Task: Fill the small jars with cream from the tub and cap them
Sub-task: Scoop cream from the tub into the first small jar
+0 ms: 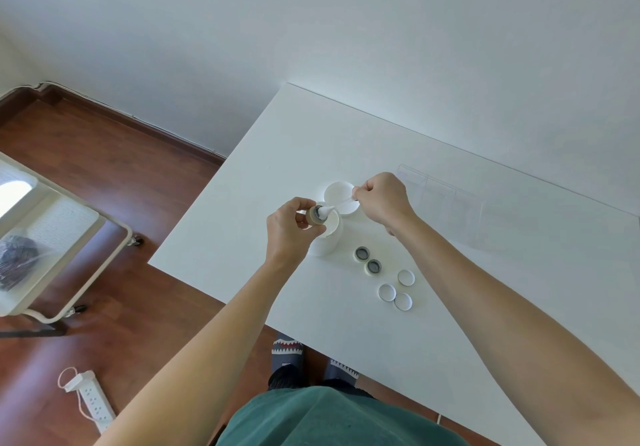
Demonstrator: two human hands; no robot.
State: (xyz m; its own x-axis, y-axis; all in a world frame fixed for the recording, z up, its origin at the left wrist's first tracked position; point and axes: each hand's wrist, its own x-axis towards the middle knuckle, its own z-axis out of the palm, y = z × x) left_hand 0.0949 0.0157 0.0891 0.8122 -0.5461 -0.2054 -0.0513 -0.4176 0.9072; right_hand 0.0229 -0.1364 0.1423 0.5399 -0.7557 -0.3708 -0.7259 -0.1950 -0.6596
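**First jar being filled, two more and all the capping left**

You are working at the white rectangular counter, and the job looks to be in its early part. The white round plastic cream tub stands open near the counter's left edge, its flat white round lid lying just behind it.

Your left hand has its grip clamped round one small tan jar, held tilted over the tub's mouth. Your right hand pinches a thin white spatula, whose cream-laden tip sits at that jar's opening. How full the jar is cannot be told.

Two more small tan open jars wait side by side on the counter just right of the tub, their insides dark, so by my reading unfilled. Three small white round caps lie loose nearer you; none is fitted yet.
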